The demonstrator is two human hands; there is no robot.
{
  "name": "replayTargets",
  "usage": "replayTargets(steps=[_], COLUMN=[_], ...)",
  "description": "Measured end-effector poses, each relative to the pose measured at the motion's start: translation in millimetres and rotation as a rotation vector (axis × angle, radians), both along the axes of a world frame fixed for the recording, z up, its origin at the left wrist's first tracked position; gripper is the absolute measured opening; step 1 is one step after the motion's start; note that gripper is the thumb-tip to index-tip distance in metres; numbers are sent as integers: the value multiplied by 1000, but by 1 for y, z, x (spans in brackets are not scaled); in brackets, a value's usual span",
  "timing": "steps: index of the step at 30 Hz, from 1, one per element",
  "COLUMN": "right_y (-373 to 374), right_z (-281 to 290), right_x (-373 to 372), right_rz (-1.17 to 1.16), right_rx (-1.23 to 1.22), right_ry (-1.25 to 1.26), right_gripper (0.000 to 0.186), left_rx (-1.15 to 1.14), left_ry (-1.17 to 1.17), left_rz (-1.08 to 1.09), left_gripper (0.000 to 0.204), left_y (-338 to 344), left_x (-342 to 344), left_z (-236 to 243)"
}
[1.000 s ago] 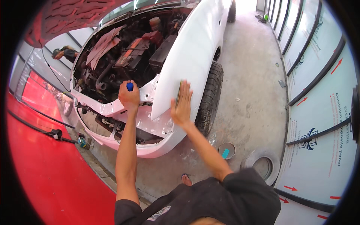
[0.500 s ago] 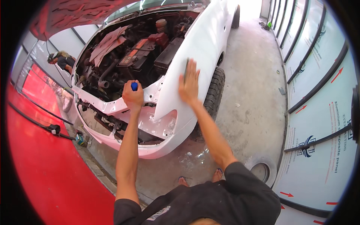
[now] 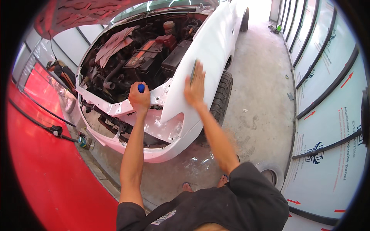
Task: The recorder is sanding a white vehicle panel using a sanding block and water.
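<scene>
While the right hand [image 3: 195, 88] lies flat on the car, fingers together, it covers a thin, dark greenish pad [image 3: 194, 70], whose edge shows along its left side. Compared with a second ago, this hand is farther up the panel, away from the pointed tip beside the headlight opening, so the pad now seems to be on a higher stretch. The left hand [image 3: 138, 99] is closed in a fist around a blue object [image 3: 141, 88]; only its top shows, so its kind cannot be told. That fist sits just over the near edge of the engine bay.

Under the right hand is the white front fender [image 3: 216, 36], running from the near bumper [image 3: 169, 152] toward the far end of the car. It looks smooth and rather dull, with soft, pale reflections. Right of it is a chunky front tyre [image 3: 224, 92]; left, a black battery [image 3: 143, 63] in the open engine bay. At far left, another person [image 3: 63, 72] in dark clothes bends beside the car.
</scene>
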State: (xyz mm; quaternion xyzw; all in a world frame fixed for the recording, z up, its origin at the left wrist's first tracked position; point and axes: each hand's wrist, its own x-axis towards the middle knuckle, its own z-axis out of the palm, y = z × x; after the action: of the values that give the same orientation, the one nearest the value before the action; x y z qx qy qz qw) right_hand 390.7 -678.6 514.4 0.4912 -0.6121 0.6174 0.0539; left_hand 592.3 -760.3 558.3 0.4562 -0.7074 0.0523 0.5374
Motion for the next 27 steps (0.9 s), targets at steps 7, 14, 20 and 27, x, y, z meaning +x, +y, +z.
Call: replayTargets(steps=[7, 14, 20, 27], right_y=[-9, 19, -23, 4], right_z=[15, -30, 19, -11], right_x=[-25, 71, -43, 36], right_rz=[-20, -62, -87, -66], right_rx=[58, -46, 78, -33], right_ry=[125, 63, 67, 150], right_gripper=[68, 67, 74, 69], left_rx=[-4, 11, 30, 29], left_ry=[9, 3, 14, 8], left_rz=[-30, 21, -44, 19], left_gripper=[15, 17, 16, 15], left_y=[1, -3, 3, 2], left_x=[-7, 9, -22, 6], left_z=[3, 6, -1, 2])
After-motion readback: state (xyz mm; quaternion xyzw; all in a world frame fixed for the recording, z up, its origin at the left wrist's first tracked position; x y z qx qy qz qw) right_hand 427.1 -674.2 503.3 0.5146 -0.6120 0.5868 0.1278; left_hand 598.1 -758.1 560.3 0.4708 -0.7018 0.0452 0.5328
